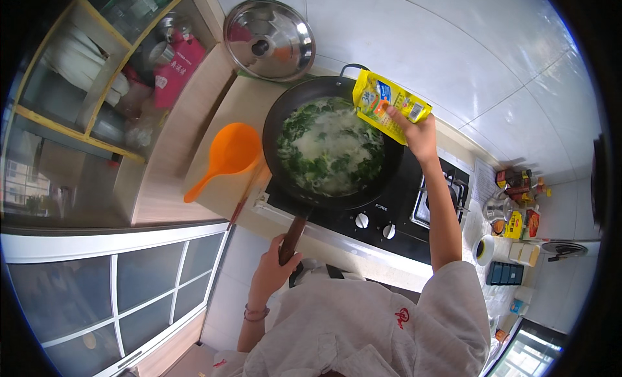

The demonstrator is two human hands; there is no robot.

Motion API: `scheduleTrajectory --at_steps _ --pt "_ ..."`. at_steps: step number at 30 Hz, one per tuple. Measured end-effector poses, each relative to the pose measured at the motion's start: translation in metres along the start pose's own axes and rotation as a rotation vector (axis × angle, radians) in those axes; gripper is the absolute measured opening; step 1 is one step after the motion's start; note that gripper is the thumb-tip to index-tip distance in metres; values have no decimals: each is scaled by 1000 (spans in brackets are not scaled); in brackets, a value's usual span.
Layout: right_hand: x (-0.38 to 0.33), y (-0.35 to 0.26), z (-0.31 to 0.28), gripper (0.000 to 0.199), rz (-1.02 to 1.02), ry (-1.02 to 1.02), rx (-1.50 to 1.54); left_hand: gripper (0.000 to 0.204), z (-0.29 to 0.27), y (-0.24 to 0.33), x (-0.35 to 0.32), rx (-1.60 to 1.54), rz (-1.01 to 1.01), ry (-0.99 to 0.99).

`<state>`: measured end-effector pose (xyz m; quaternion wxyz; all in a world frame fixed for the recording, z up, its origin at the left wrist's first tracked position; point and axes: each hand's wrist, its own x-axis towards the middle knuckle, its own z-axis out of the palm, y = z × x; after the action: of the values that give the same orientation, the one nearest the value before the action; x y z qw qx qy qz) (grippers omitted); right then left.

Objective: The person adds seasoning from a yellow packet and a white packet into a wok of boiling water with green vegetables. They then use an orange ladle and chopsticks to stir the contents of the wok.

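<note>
A dark wok (pixel 383 182) sits on the black gas stove, with leafy greens (pixel 330 143) in cloudy, bubbling liquid inside it. My left hand (pixel 273 268) is closed around the wok's brown wooden handle (pixel 295 237). In my right hand (pixel 416 132) is a yellow seasoning packet (pixel 389 105), tilted over the wok's far right rim. Whether anything pours from the packet cannot be made out. An orange ladle (pixel 233 149) with a wide round bowl lies on the counter left of the wok.
A shiny metal lid (pixel 269 40) leans on the wall at the back left. The stove (pixel 372 215) has two knobs and a second burner (pixel 440 199) to the right. Bottles and packets (pixel 515 208) crowd the right-hand counter. A glass-fronted cabinet (pixel 97 72) stands at left.
</note>
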<state>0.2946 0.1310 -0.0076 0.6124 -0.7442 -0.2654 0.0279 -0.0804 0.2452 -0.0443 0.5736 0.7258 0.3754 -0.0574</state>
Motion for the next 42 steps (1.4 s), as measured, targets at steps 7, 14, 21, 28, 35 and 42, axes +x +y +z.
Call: scheduleTrajectory --at_steps 7,14,21,28,35,42 --pt "-18 -8 34 25 -88 27 -114 36 -34 -37 1 -180 191 187" --pt "-53 -17 74 27 -22 141 -78 31 -106 -72 7 -259 310 163" --pt "-73 -23 98 35 232 448 550 27 -171 -89 11 -274 373 -20" --pt "-86 -39 121 29 251 430 1047 24 -192 -99 4 -353 435 -127" --pt "-74 -66 151 25 197 339 1318 19 -150 -51 -33 -464 578 -365" --pt "-184 -87 116 47 162 286 1439 26 -27 -9 -62 -535 810 -189"
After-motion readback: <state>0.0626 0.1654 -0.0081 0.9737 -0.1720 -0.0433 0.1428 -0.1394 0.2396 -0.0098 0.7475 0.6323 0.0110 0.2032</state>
